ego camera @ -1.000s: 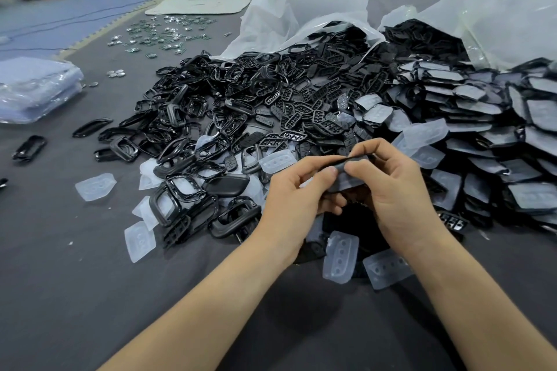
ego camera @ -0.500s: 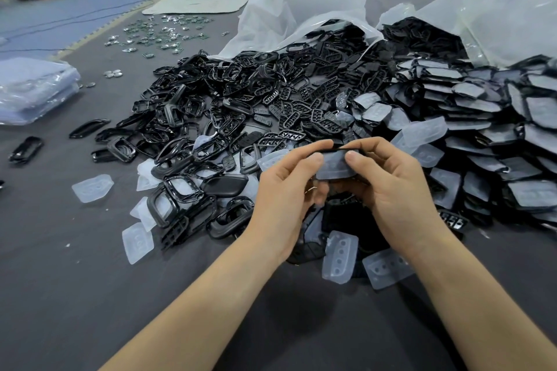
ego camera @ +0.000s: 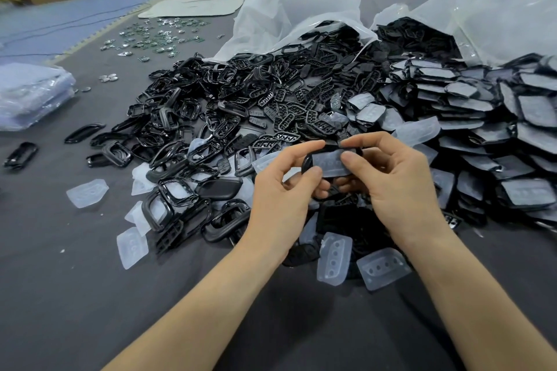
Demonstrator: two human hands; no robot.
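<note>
Left hand (ego camera: 280,202) and right hand (ego camera: 401,187) raised above near grey table (ego camera: 75,295), curled fingers pinching translucent pad (ego camera: 331,163) against black frame (ego camera: 307,164), black parts pile (ego camera: 241,105) beyond, cluttered workshop far behind.

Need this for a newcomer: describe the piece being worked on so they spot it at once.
Find the heap of black plastic shells on the grey table. At its near edge, left hand and right hand pinch a translucent button pad against a black frame. It alone is off the table.
</note>
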